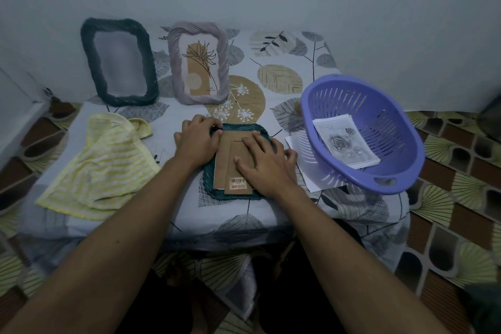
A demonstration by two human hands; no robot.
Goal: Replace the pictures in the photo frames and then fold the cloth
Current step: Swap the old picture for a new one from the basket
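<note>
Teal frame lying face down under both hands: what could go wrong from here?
1. The cardboard backing sits skewed in the teal frame. The right hand pressing flat on it while the left hand holds the corner might bend or jam it.
2. The purple basket sits tilted on loose white sheets beside the right hand. A nudge might slide it off the table.

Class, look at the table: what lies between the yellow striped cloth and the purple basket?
In the head view: a teal photo frame lying face down, left hand at its corner, right hand flat on its cardboard back.
</note>
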